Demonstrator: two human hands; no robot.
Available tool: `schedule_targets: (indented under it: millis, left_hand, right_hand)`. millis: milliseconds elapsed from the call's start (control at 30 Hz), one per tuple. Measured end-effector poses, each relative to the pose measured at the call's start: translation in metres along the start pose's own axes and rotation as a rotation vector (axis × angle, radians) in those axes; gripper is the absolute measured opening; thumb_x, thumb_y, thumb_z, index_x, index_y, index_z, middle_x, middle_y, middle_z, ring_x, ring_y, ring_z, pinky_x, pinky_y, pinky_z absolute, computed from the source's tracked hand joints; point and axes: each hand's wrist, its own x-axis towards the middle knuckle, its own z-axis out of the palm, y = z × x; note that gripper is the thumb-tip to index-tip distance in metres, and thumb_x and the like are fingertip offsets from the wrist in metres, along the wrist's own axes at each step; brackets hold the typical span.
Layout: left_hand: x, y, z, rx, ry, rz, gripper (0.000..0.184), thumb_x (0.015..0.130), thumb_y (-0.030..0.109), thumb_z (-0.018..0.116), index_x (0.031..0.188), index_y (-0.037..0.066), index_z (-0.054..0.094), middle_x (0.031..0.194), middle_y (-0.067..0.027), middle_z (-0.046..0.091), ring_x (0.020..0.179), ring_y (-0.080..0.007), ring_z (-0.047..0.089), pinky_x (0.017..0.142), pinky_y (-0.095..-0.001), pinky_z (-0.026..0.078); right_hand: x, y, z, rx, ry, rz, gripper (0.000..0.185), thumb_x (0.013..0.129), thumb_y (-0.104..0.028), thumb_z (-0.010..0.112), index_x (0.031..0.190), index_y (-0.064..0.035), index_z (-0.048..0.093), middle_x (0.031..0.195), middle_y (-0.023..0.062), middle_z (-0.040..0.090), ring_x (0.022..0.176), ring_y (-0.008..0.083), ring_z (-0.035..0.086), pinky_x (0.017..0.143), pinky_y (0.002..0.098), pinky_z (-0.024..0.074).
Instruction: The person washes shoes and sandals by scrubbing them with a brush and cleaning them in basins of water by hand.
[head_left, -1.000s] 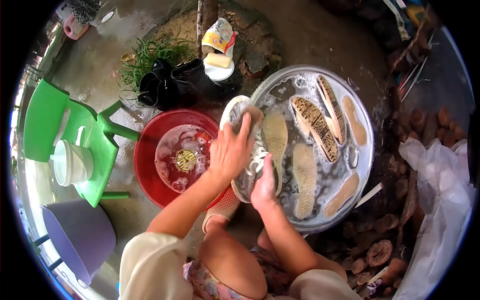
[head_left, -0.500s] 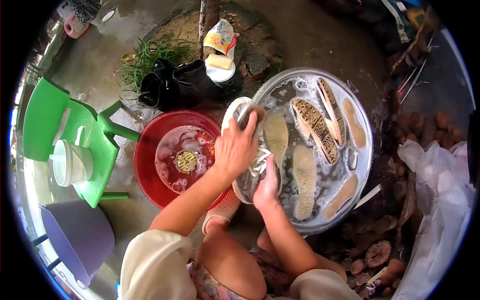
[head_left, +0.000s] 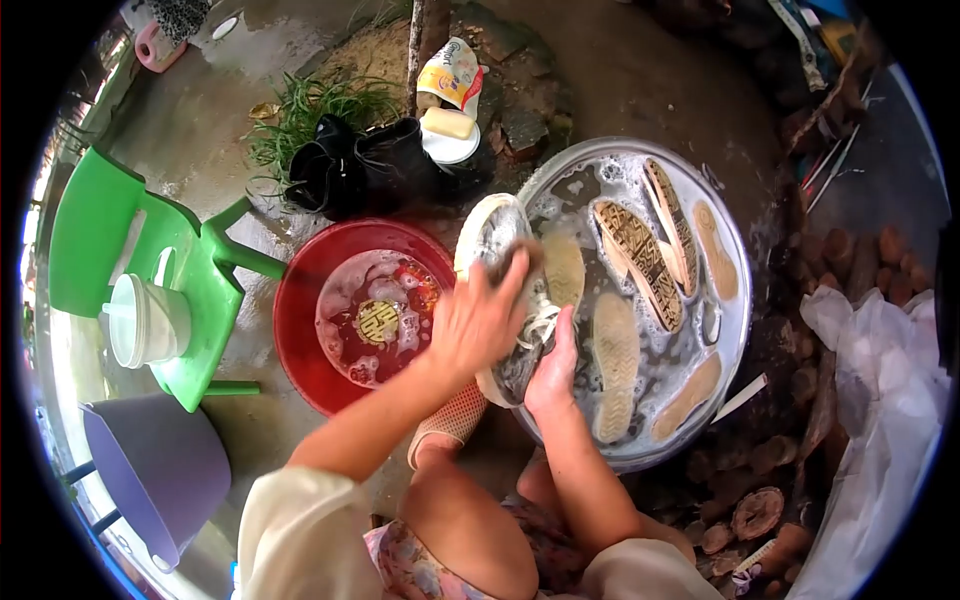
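Observation:
A wet grey shoe (head_left: 500, 235) with a pale sole edge and white laces (head_left: 541, 322) is held upright over the near-left rim of the metal basin (head_left: 742, 330). My right hand (head_left: 553, 370) grips its side near the laces. Closed around a small dark brown scrubbing brush (head_left: 527, 258), mostly hidden and blurred, my left hand (head_left: 480, 325) presses on the shoe's upper. In the basin's soapy water lie a patterned shoe (head_left: 638, 262), a second patterned shoe (head_left: 670, 215) and several tan insoles (head_left: 616, 365).
A red basin (head_left: 300, 350) with sudsy water stands to the left. Beyond it are black boots (head_left: 390, 165) and a bar of soap (head_left: 448, 123) on a white lid. A green chair (head_left: 190, 365) holds a white bucket (head_left: 150, 325). Stacked firewood (head_left: 757, 513) borders the right.
The brush in my left hand has moved down along the shoe's upper toward the laces. The whole scene has shifted slightly right with the camera. My right hand keeps its hold.

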Motion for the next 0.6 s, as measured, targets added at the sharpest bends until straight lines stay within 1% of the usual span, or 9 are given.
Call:
schedule_targets:
  millis: [67, 100, 200, 233, 333, 367, 433, 533, 600]
  left_hand:
    - [0.041, -0.005, 0.014, 0.025, 0.167, 0.019, 0.053, 0.088, 0.029, 0.065, 0.137, 0.017, 0.052, 0.091, -0.0204, 0.054, 0.064, -0.0315, 0.063, 0.050, -0.0391, 0.051]
    - [0.047, -0.005, 0.014, 0.025, 0.163, 0.024, 0.054, 0.088, 0.030, 0.064, 0.138, 0.017, 0.051, 0.092, -0.0209, 0.054, 0.065, -0.0320, 0.063, 0.051, -0.0391, 0.052]
    - [0.002, 0.010, -0.005, -0.124, -0.068, -0.094, 0.058, 0.088, 0.031, 0.065, 0.142, 0.018, 0.050, 0.093, -0.0211, 0.053, 0.067, -0.0330, 0.063, 0.053, -0.0402, 0.053]
    - [-0.026, 0.012, -0.010, -0.144, -0.056, -0.061, 0.059, 0.087, 0.031, 0.067, 0.143, 0.019, 0.049, 0.094, -0.0209, 0.053, 0.066, -0.0328, 0.063, 0.053, -0.0403, 0.053]
    - [-0.105, 0.014, -0.028, -0.202, -0.148, -0.027, 0.063, 0.085, 0.030, 0.072, 0.143, 0.019, 0.051, 0.096, -0.0203, 0.054, 0.060, -0.0299, 0.062, 0.052, -0.0397, 0.054]
    - [-0.108, 0.008, -0.027, -0.177, -0.105, 0.015, 0.063, 0.085, 0.030, 0.071, 0.143, 0.019, 0.050, 0.094, -0.0192, 0.053, 0.059, -0.0295, 0.061, 0.051, -0.0387, 0.054]
    - [-0.098, -0.004, -0.017, -0.128, -0.007, 0.107, 0.064, 0.085, 0.030, 0.071, 0.144, 0.019, 0.048, 0.090, -0.0169, 0.050, 0.056, -0.0287, 0.058, 0.048, -0.0366, 0.053]
    - [-0.016, -0.026, -0.002, 0.051, 0.078, 0.019, 0.059, 0.087, 0.027, 0.066, 0.143, 0.022, 0.046, 0.090, -0.0181, 0.050, 0.064, -0.0322, 0.060, 0.049, -0.0405, 0.051]
    - [0.027, -0.038, 0.004, -0.037, 0.143, -0.027, 0.059, 0.087, 0.029, 0.066, 0.143, 0.023, 0.046, 0.091, -0.0185, 0.050, 0.069, -0.0358, 0.062, 0.054, -0.0463, 0.052]
  right_hand:
    - [0.010, 0.007, -0.011, -0.117, 0.085, -0.084, 0.063, 0.101, -0.054, 0.040, 0.142, -0.0065, 0.045, 0.139, 0.0087, 0.053, 0.126, 0.0251, 0.052, 0.108, 0.0407, 0.0400]
    - [0.010, 0.008, -0.013, -0.113, 0.082, -0.101, 0.062, 0.102, -0.054, 0.040, 0.142, -0.0066, 0.045, 0.139, 0.0087, 0.053, 0.125, 0.0251, 0.053, 0.107, 0.0409, 0.0406]
    - [0.006, 0.005, -0.009, -0.066, 0.020, -0.104, 0.063, 0.102, -0.053, 0.040, 0.141, -0.0037, 0.046, 0.139, 0.0087, 0.053, 0.126, 0.0251, 0.051, 0.107, 0.0386, 0.0394]
    - [0.006, 0.006, -0.010, -0.059, 0.013, -0.108, 0.064, 0.101, -0.054, 0.040, 0.139, -0.0035, 0.047, 0.134, 0.0101, 0.056, 0.121, 0.0256, 0.055, 0.105, 0.0393, 0.0421]
    - [0.011, -0.001, -0.043, 0.195, -0.433, 0.160, 0.064, 0.101, -0.056, 0.040, 0.137, -0.0038, 0.048, 0.128, 0.0118, 0.060, 0.116, 0.0265, 0.058, 0.102, 0.0405, 0.0446]
    - [-0.002, -0.003, -0.004, 0.043, -0.035, 0.045, 0.066, 0.100, -0.057, 0.041, 0.136, -0.0028, 0.049, 0.125, 0.0133, 0.062, 0.112, 0.0275, 0.060, 0.100, 0.0408, 0.0462]
    - [0.004, 0.002, -0.011, -0.001, -0.041, -0.027, 0.066, 0.100, -0.057, 0.041, 0.136, -0.0025, 0.049, 0.126, 0.0125, 0.061, 0.114, 0.0273, 0.060, 0.100, 0.0405, 0.0462]
    - [0.005, 0.003, -0.009, -0.030, 0.004, -0.112, 0.063, 0.101, -0.053, 0.044, 0.138, -0.0022, 0.048, 0.132, 0.0103, 0.058, 0.119, 0.0263, 0.056, 0.103, 0.0403, 0.0438]
    - [0.011, 0.008, -0.020, -0.034, 0.074, -0.143, 0.060, 0.102, -0.050, 0.045, 0.139, -0.0019, 0.047, 0.138, 0.0087, 0.055, 0.122, 0.0250, 0.055, 0.106, 0.0409, 0.0410]
